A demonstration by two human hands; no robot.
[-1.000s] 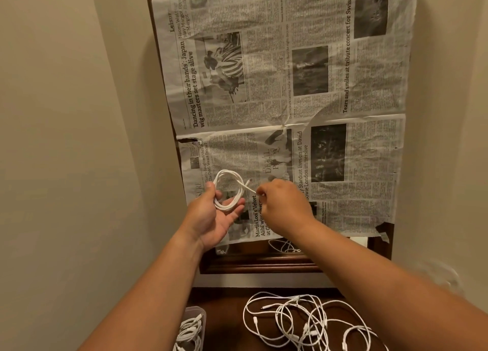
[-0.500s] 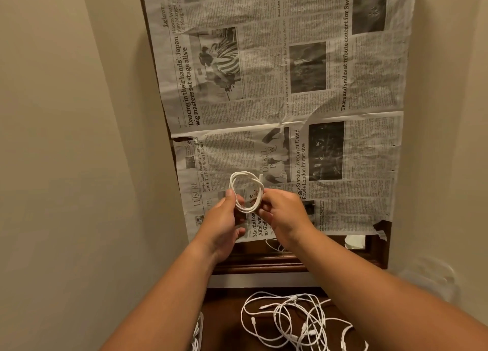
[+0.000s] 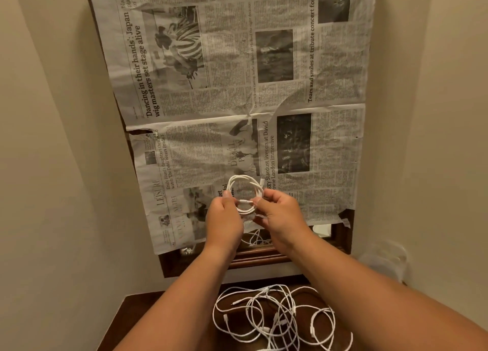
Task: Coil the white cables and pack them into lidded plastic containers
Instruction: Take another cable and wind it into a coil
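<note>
Head camera: nearest, a tangle of loose white cables [image 3: 277,316] lies on the dark wooden table [image 3: 163,321]. Above it, the left hand [image 3: 224,218] and right hand [image 3: 282,218] each pinch the coiled white cable [image 3: 245,201], held up in front of the newspaper [image 3: 237,73] sheets.

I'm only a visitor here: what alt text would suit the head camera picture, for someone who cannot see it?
A person's left hand and right hand pinch a small coiled white cable between them, in front of newspaper covering a dark wooden frame. Below, a tangle of loose white cables lies on a dark wooden table.
</note>
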